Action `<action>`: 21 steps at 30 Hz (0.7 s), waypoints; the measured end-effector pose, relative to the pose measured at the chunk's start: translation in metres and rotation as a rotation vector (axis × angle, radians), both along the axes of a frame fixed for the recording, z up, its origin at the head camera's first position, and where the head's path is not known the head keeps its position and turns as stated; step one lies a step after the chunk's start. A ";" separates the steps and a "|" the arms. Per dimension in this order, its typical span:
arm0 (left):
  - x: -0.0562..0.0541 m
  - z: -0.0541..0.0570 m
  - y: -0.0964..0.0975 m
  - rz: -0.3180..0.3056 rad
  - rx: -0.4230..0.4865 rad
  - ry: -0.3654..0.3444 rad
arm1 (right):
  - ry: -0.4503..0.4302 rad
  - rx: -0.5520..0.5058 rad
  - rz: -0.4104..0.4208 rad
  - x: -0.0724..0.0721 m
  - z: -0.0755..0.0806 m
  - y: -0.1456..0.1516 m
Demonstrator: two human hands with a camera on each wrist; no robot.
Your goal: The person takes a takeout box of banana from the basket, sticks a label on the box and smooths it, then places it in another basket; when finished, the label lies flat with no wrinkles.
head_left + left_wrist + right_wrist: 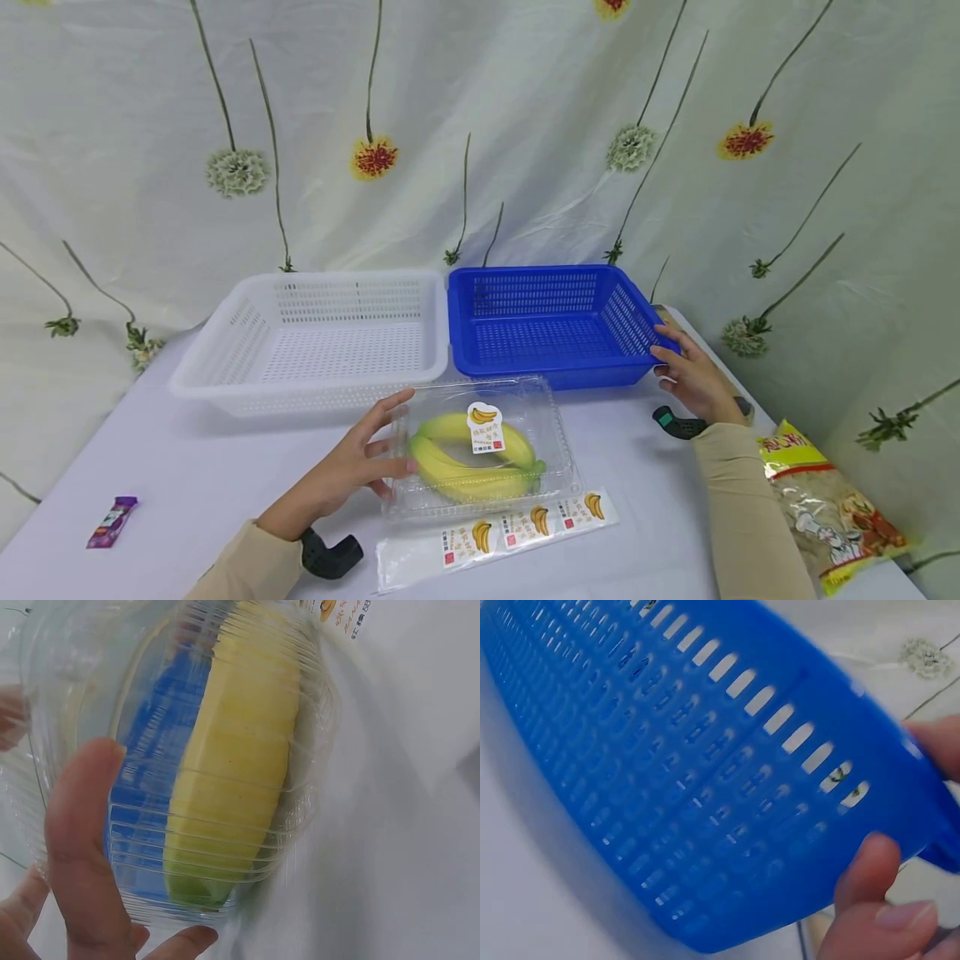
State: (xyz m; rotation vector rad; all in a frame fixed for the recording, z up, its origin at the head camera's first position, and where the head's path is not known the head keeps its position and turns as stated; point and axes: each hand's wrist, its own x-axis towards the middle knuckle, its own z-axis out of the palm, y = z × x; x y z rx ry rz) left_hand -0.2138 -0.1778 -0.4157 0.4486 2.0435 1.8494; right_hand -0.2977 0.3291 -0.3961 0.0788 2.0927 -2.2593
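Note:
My left hand (358, 465) grips the left side of a clear plastic clamshell box (558, 467), its thumb on the ribbed wall in the left wrist view. Through the plastic show yellow bananas (468, 482), greenish at their ends. A white banana-print sticker (487, 428) lies on the lid. At the right, my right hand (701, 379) holds the front right corner of a blue perforated basket (540, 364), fingers at its rim. In the right wrist view, fingertips (877, 859) press the basket's outer wall.
A white perforated basket (315, 392) stands left of the blue one, against the flowered curtain. In front of the box lies a sheet of banana stickers (405, 560). A small purple packet (112, 522) is at far left, a yellow-topped food bag (832, 508) at far right.

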 end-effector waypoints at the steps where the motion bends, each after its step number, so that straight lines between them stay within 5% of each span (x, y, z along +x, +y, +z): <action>1: 0.000 0.000 0.000 0.000 -0.001 0.001 | 0.007 -0.002 -0.007 -0.001 -0.002 -0.001; 21: 0.007 0.008 0.005 0.036 -0.004 -0.060 | 0.060 -0.063 -0.078 -0.002 -0.010 -0.007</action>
